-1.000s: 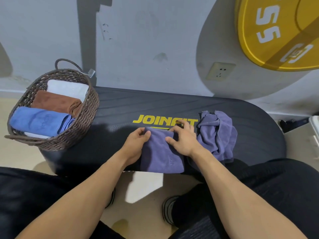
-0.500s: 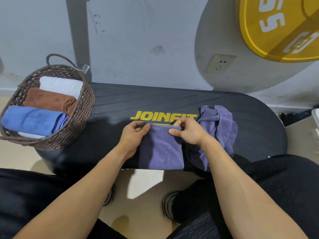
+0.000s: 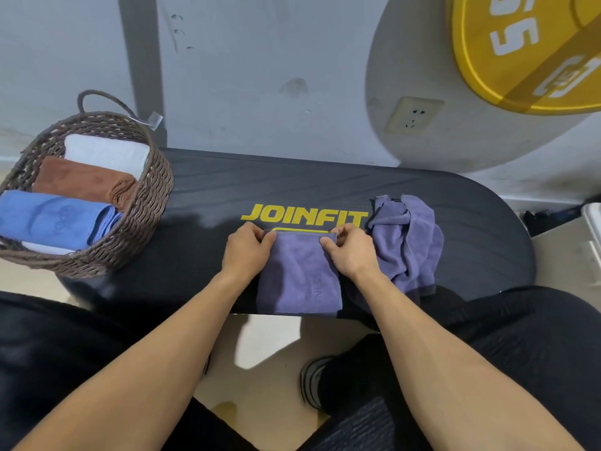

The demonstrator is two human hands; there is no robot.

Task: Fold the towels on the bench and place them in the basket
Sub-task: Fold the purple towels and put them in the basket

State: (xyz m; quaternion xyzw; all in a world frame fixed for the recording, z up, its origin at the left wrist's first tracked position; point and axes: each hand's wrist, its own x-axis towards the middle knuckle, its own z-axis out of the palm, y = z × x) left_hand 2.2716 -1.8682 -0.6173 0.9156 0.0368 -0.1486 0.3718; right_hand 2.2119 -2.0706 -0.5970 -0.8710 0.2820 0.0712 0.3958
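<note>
A folded purple towel (image 3: 300, 278) lies flat on the black bench (image 3: 325, 190), just below its yellow lettering. My left hand (image 3: 245, 253) pinches the towel's far left corner and my right hand (image 3: 349, 252) pinches its far right corner. A second purple towel (image 3: 408, 242) sits crumpled on the bench to the right of my right hand. At the bench's left end stands a brown wicker basket (image 3: 143, 206) holding a blue towel (image 3: 52, 219), a brown towel (image 3: 81, 180) and a white towel (image 3: 107, 153), all folded.
A grey wall runs right behind the bench, with a socket (image 3: 414, 115) on it. A yellow weight plate (image 3: 520, 50) hangs at the upper right. My legs in black trousers flank the floor gap under the bench's near edge.
Both hands went from pressing on the folded towel to pinching its far corners. The right hand shifted outward to the right corner.
</note>
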